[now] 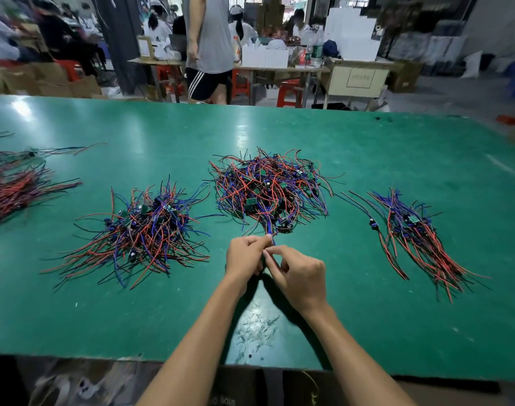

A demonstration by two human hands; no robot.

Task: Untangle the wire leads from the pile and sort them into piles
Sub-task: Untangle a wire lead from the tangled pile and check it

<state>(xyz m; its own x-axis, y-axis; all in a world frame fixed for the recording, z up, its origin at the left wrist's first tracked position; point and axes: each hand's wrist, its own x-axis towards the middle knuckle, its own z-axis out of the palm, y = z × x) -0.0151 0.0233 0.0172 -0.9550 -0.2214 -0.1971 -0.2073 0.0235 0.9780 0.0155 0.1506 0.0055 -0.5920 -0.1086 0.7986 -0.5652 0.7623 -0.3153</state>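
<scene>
A big tangled pile [269,189] of red, blue and black wire leads with small green boards lies at the table's middle. Just below it, my left hand [244,256] pinches the ends of blue leads [269,230] that trail out of that pile. My right hand [301,276] meets it fingertip to fingertip and pinches at the same lead ends. A second loose pile [142,232] lies to the left. At the right, a bundle [414,235] of leads lies roughly parallel.
The green table [338,303] reaches its near edge below my forearms. Another heap of leads [13,189] lies at the far left edge. Beyond the table a person [211,48] stands among benches, red stools and boxes.
</scene>
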